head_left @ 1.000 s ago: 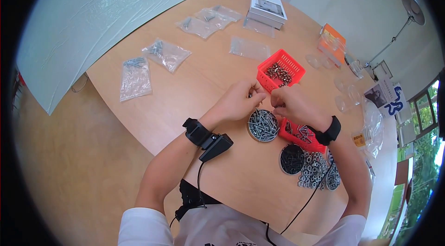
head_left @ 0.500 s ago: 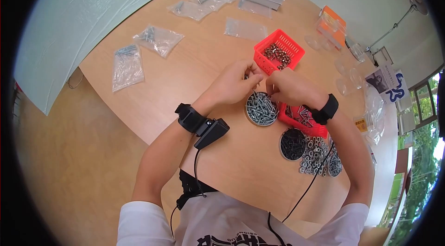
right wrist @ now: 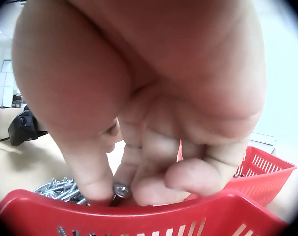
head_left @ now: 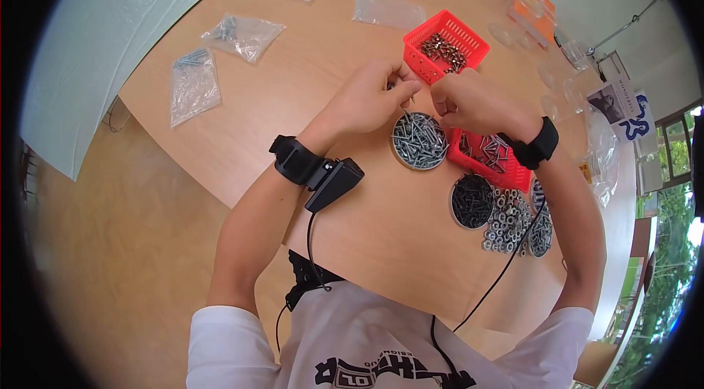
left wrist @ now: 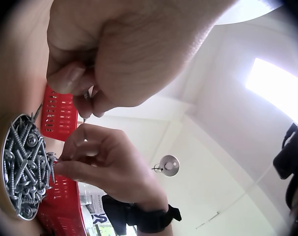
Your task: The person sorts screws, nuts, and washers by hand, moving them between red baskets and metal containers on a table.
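In the head view my left hand (head_left: 370,98) is above the left rim of a round tin of silver screws (head_left: 420,141). Its fingers are curled, and a screw (head_left: 413,98) pokes out below the thumb. The left wrist view shows that hand (left wrist: 124,54) from beneath, with bits of metal between the fingertips. Just right of it, my right hand (head_left: 477,104) hangs over the tin's edge and a red basket of screws (head_left: 490,154). The right wrist view shows a screw head (right wrist: 121,191) pinched between its thumb and a finger, the shank hidden.
A second red basket (head_left: 445,48) with bronze-coloured fasteners stands behind my hands. Nearer me are a tin of black screws (head_left: 471,202), loose nuts (head_left: 507,222) and another tin of small hardware (head_left: 541,233). Plastic bags of screws (head_left: 196,87) lie at the left.
The head view has tilted, so the table appears higher in it. Both hands stay over the tin; the right dipped closer to the screws half a second ago and is now a little higher.
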A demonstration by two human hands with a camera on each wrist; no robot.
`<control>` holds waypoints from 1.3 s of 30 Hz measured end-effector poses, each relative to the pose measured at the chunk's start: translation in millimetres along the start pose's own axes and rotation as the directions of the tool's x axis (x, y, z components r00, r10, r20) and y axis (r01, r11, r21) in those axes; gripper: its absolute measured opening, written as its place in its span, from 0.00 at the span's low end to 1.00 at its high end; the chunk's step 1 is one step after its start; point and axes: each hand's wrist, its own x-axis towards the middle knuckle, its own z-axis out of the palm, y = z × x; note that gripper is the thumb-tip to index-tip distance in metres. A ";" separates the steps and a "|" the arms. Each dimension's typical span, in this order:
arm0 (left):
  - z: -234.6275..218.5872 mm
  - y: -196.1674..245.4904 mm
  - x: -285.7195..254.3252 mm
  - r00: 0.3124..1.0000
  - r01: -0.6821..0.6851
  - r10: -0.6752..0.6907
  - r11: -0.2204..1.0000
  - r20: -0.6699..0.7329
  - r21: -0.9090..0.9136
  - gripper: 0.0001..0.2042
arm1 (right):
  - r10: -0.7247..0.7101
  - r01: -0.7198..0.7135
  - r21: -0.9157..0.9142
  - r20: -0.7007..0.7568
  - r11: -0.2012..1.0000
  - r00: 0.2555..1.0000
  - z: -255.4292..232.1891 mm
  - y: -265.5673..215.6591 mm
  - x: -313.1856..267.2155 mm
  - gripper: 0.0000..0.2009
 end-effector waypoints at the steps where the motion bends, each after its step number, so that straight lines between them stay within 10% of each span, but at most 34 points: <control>1: -0.2 0.2 0.1 1.000 -0.002 0.002 1.000 -0.001 0.003 0.10 | -0.010 0.010 -0.014 0.000 1.000 1.000 0.4 0.2 -0.2 0.07; 24: 1.4 -3.2 0.3 0.999 -0.044 0.044 0.999 -0.010 -0.020 0.10 | 0.042 -0.043 0.022 0.063 0.999 0.997 7.1 -9.3 3.2 0.12; 39: 2.3 -2.3 0.0 1.000 0.014 -0.014 1.000 0.006 -0.014 0.09 | 0.048 -0.009 0.102 -0.384 0.995 0.922 -2.6 30.9 -55.4 0.06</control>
